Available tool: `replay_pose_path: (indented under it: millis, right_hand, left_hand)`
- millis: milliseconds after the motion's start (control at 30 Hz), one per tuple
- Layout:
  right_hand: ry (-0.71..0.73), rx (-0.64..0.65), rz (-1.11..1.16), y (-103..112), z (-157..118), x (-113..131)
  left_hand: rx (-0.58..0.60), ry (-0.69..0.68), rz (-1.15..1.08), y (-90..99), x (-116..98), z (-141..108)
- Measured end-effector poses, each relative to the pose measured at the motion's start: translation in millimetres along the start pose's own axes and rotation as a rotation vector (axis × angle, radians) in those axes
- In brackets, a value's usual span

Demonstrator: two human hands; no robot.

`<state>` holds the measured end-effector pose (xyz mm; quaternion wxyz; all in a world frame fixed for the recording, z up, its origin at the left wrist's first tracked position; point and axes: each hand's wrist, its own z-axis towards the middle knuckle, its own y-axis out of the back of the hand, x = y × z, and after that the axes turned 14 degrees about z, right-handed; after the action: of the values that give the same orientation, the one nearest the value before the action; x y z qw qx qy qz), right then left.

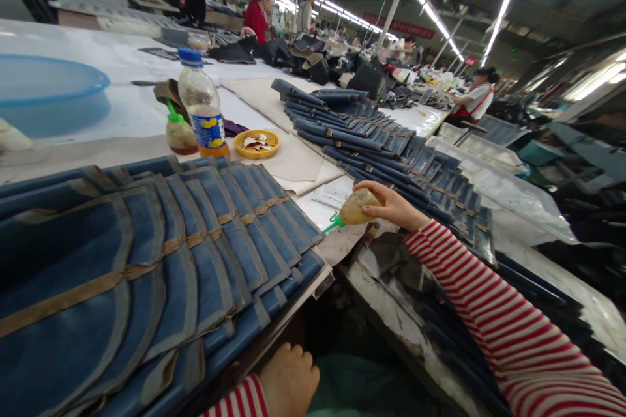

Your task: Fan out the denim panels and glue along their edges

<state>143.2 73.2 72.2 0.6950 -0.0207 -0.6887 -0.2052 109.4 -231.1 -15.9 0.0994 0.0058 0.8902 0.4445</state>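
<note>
My right hand point(388, 204) is closed round a small squeeze bottle point(360, 206), soft and yellowish, tilted with its green nozzle pointing down and left. The nozzle tip is by the right edge of a row of overlapping blue panels point(229, 260) with grey edging and tan strips. Whether the tip touches a panel I cannot tell. Low in the picture, my left hand point(289, 379) has its fingers curled, just off the table's front edge. Its palm is hidden, so anything in it cannot be made out.
A second green-tipped bottle point(180, 132), a plastic drink bottle point(204, 107) and a yellow dish of scraps point(257, 144) stand behind the panels. A blue basin point(49, 94) is at left. More blue pieces point(386, 143) lie stacked behind my right hand. Several people work farther back.
</note>
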Motion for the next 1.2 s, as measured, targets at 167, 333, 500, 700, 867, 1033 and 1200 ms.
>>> replay_pose_path:
  millis: [167, 333, 500, 700, 867, 1033, 1200]
  right_hand:
    - [0.023, 0.005, 0.047, -0.2, -4.3, -6.7]
    - [0.001, -0.011, 0.04, -0.5, -13.4, -9.5]
    - [0.01, -0.031, 0.097, -10.0, -16.4, -9.1]
    - [0.061, -0.109, 0.071, -19.8, -5.9, -13.4]
    - [0.081, -0.13, 0.047, -12.6, -5.0, -11.8]
    - [0.114, -0.169, 0.058, -10.0, -8.6, -11.9]
    - [0.102, -0.101, -0.032, -21.1, -17.0, -21.1]
  left_hand:
    - [-0.025, 0.011, 0.021, -2.1, -0.6, 0.0]
    - [-0.008, 0.01, 0.024, -1.2, -1.4, -1.0]
    - [0.014, 0.007, 0.016, 3.6, -3.0, -3.1]
    - [0.037, 0.021, 0.012, 7.4, -2.8, -4.8]
    - [0.029, 0.028, -0.003, 4.6, -2.8, -2.9]
    - [0.036, 0.018, 0.014, 3.2, -3.6, -1.0]
    - [0.037, 0.039, 0.02, 2.3, -3.8, -1.0]
